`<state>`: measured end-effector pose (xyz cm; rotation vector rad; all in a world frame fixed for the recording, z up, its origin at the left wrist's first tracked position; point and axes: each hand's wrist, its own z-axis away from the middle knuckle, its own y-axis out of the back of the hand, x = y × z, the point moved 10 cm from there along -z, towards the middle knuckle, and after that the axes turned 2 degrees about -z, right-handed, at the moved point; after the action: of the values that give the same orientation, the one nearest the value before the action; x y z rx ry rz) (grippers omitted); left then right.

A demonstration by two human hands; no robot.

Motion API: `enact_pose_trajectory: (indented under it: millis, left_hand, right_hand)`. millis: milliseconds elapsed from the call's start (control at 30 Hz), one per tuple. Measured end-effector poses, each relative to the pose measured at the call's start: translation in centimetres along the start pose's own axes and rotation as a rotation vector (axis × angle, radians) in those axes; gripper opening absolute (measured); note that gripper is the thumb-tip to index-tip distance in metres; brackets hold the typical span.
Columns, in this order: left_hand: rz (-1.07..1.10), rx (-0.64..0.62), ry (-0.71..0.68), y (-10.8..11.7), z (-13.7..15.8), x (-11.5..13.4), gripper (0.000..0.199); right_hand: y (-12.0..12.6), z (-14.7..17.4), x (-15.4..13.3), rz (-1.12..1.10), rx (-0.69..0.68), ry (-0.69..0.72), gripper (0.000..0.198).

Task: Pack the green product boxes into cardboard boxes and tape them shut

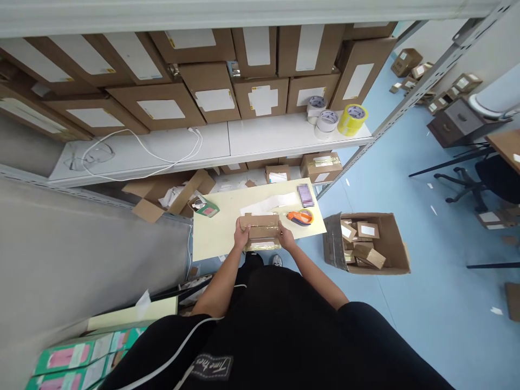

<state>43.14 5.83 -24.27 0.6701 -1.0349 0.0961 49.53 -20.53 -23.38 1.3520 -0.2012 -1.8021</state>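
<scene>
A small cardboard box point(260, 233) is at the front edge of the pale yellow tabletop point(227, 238), between my two hands. My left hand point(241, 234) grips its left end and my right hand point(286, 236) its right end. The top flaps lie nearly together, with shiny tape at the right side. A white label shows on the side nearest me. Just beyond my right hand lies an orange tape dispenser point(299, 218). White paper strips point(270, 204) are spread behind the box. Farther right is a stack of purple items point(305, 195), blurred in the picture.
A small green carton point(207, 208) stands on the tabletop's left. Boxes fill the shelf point(260, 127) ahead, which also bears tape rolls point(352, 119) and a white cable point(142, 142). A large open carton point(396, 244) with small boxes sits on the floor at right.
</scene>
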Motion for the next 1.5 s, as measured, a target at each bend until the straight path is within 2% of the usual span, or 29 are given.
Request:
enact_pose_trajectory:
  millis: [100, 233, 333, 433, 567, 700, 867, 1033, 1167, 1333, 1500]
  left_hand:
    - [0.030, 0.008, -0.012, 0.5, -1.3, 0.5, 0.073]
    - [0.035, 0.081, -0.003, 3.6, -2.0, 0.5, 0.074]
    - [0.045, 0.126, -0.029, 5.8, -0.7, 0.5, 0.075]
    - [0.058, 0.132, -0.039, 6.5, 1.8, 0.1, 0.076]
    - [-0.007, 0.144, 0.046, 5.7, 4.4, -1.3, 0.075]
    - [-0.058, 0.134, 0.076, 4.7, 5.3, -1.5, 0.076]
    - [-0.079, 0.099, 0.106, 3.6, 4.7, -1.0, 0.079]
    - [-0.116, 0.076, 0.045, 2.8, 2.5, 1.1, 0.080]
    - [-0.125, 0.043, 0.056, 2.3, 2.6, 1.0, 0.082]
    - [-0.085, 0.071, 0.029, 0.7, 5.4, 0.1, 0.082]
    - [-0.083, 0.007, 0.006, -1.6, 6.2, 0.0, 0.083]
  right_hand:
    - [-0.1, -1.7, -1.4, 0.050, -0.020, 0.012, 0.074]
    - [-0.6, -2.6, -4.6, 0.086, -0.061, 0.055, 0.071]
    - [-0.4, -1.5, -6.7, 0.054, -0.043, 0.132, 0.069]
    - [0.0, 0.6, -7.1, 0.018, -0.027, 0.174, 0.070]
    - [0.1, 2.6, -5.7, 0.010, -0.058, 0.131, 0.071]
    - [0.7, 3.4, -4.1, 0.039, -0.073, 0.078, 0.069]
    - [1.3, 3.1, -3.4, 0.041, -0.038, 0.071, 0.072]
    - [1.6, 1.7, -3.8, 0.081, -0.028, 0.077, 0.068]
    - [2.0, 1.9, -3.5, 0.104, -0.023, 0.090, 0.065]
    - [2.8, 3.1, -0.4, 0.089, -0.009, 0.022, 0.066]
    - [3.4, 4.3, 2.5, 0.035, -0.024, -0.046, 0.069]
